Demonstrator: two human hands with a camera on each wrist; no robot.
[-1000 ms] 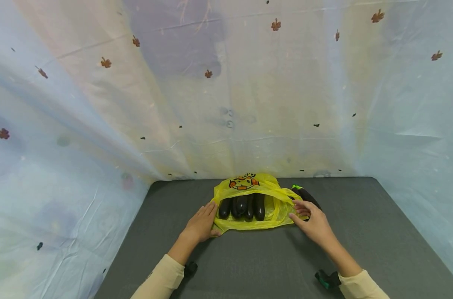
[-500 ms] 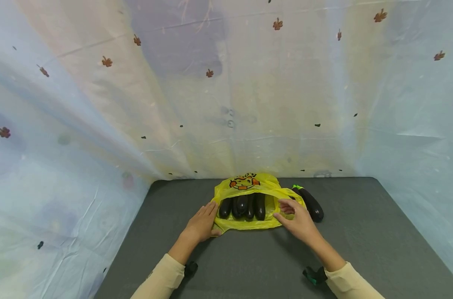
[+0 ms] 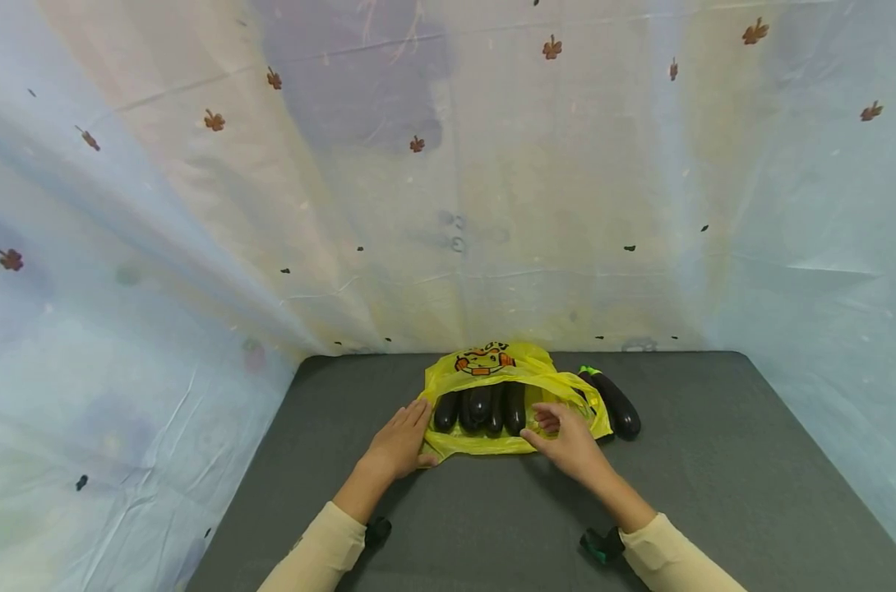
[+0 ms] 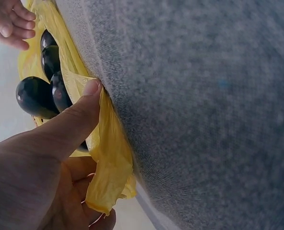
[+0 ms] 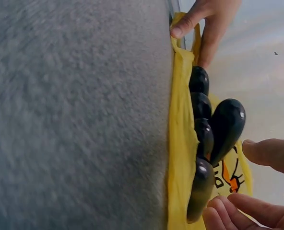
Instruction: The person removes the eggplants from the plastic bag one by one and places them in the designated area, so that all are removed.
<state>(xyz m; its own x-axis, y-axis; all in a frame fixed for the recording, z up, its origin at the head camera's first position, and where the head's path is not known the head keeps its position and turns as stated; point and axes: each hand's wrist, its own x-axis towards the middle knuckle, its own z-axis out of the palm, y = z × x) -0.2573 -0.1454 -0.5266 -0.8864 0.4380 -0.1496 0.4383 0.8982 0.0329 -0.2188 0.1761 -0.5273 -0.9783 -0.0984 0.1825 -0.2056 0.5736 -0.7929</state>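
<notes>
A yellow plastic bag (image 3: 528,362) with a printed cartoon lies on the table, its mouth gaping toward me. Several dark eggplants (image 3: 480,405) lie side by side inside, rounded ends outward. My left hand (image 3: 398,442) rests at the bag's left corner, thumb pressing the lower rim (image 4: 87,91) and fingers spread along the outer side. At the right part of the mouth hovers my right hand (image 3: 569,444), fingers loosely bent and thumb apart, holding nothing. Beside the nearest eggplant (image 5: 201,189), its fingertips (image 5: 218,211) come close; whether they touch it I cannot tell.
Outside the bag, on its right, lies an eggplant (image 3: 620,407) with a green stem end; part of another dark one shows behind the bag's edge. The grey table (image 3: 478,526) meets a pale patterned sheet (image 3: 492,271) at the back and sides.
My right hand has moved left from the bag's right edge into the front of its mouth, uncovering the eggplant outside. The left hand has stayed in place.
</notes>
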